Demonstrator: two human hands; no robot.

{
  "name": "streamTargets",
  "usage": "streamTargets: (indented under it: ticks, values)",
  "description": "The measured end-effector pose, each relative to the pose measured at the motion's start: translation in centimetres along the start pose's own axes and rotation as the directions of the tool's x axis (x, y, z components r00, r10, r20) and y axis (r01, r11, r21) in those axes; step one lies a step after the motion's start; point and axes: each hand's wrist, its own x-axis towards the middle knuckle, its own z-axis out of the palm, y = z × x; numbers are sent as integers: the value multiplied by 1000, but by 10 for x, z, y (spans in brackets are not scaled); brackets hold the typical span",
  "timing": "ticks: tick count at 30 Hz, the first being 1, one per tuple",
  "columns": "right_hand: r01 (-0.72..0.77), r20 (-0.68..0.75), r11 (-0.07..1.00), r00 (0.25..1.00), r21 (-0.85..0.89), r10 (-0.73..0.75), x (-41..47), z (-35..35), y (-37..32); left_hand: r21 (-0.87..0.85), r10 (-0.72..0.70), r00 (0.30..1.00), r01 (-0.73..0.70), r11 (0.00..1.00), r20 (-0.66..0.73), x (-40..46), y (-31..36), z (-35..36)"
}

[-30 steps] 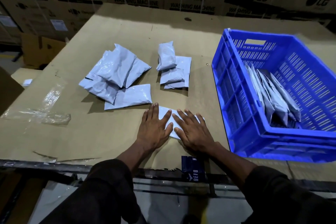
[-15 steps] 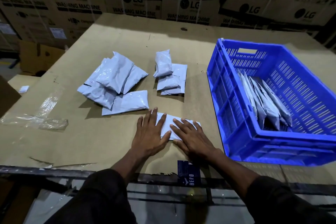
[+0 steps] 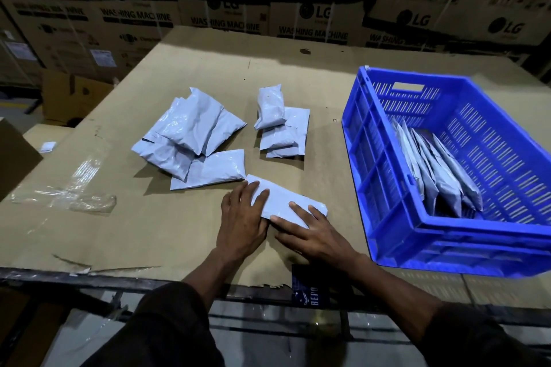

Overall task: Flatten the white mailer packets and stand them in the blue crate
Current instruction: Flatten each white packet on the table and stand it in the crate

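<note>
A: Where is the white plastic mailer packet [image 3: 284, 198] being worked on?

B: It lies flat on the cardboard-covered desk [image 3: 167, 235], near the front edge and left of the blue slatted plastic crate [image 3: 384, 188]. Its long axis runs diagonally, from far-left to near-right.

A: And the hands?

B: Both lie palm-down on it with the fingers straight and spread, gripping nothing. The left hand [image 3: 243, 217] covers the packet's left end, fingers pointing away from the person. The right hand [image 3: 316, 231] presses the near-right part, fingers angled toward the far left, so the two thumbs nearly meet at the packet's near edge. Both forearms reach in from dark sleeves at the bottom of the view.

A: What sits around it?

B: Just beyond the left hand is a loose heap of white mailer packets [image 3: 190, 137], overlapping at mixed angles; its nearest one almost touches the pressed packet's far-left corner. To the right of that heap is a smaller stack of white packets [image 3: 281, 125], with the top one lying lengthwise away from the person. Inside the crate, several white packets [image 3: 438, 176] stand on edge, leaning left against one another.

A: Anything else?

B: Crumpled clear plastic film [image 3: 74, 197] lies on the desk's left side, and brown cartons printed "LG Washing Machine" [image 3: 313, 21] are stacked behind.
</note>
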Motion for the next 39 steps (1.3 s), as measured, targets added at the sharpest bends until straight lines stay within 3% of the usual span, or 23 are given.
streamTargets:
  ticks: [3,6,8,9,11,12,14,17,19,21,22,24,26,31,35,39]
  values:
    - [-46,-129,994,990,96,58,7,-18,8,45,-64,994,68,997,-90,0,4,-2]
    - [-177,-142,963,968,204,208,22,-45,18,86,-158,973,174,981,-169,0,5,-6]
    - [-217,-142,913,950,345,279,32,-53,28,74,-144,972,160,984,-184,1,4,-8]
    - [-225,-116,849,942,477,315,36,-54,31,63,-108,978,120,991,-177,1,3,-8]
    - [-276,24,585,916,762,401,43,-58,34,40,-22,988,28,999,-155,1,3,-6]
    - [-317,117,449,901,835,418,45,-61,34,31,6,991,-1,1000,-136,1,3,-6]
    - [-386,231,357,884,850,407,44,-62,35,15,24,996,-23,1000,-85,1,2,-4]
    - [-485,323,396,853,780,410,37,-53,39,10,19,999,-20,1000,49,2,-1,1]
    - [-488,229,608,860,626,456,29,-45,39,33,7,989,-12,999,150,3,-3,5]
    - [-387,99,860,921,333,376,23,-36,32,61,-10,978,-3,998,211,5,-3,9]
    - [-369,126,905,928,213,349,22,-31,26,67,-15,975,0,998,221,6,-3,10]
    - [-411,292,902,886,130,361,21,-22,12,72,-18,974,1,997,224,7,-3,10]
    - [-479,418,864,825,158,381,17,-13,3,80,-11,977,-6,997,211,6,-3,9]
    - [-457,416,880,830,127,371,12,-4,2,109,45,985,-64,992,169,9,-4,7]
    - [-388,427,909,856,156,292,7,-2,13,113,129,967,-157,981,220,16,-4,12]
    - [-374,453,902,857,218,246,8,-7,19,84,81,959,-107,991,271,14,-8,18]
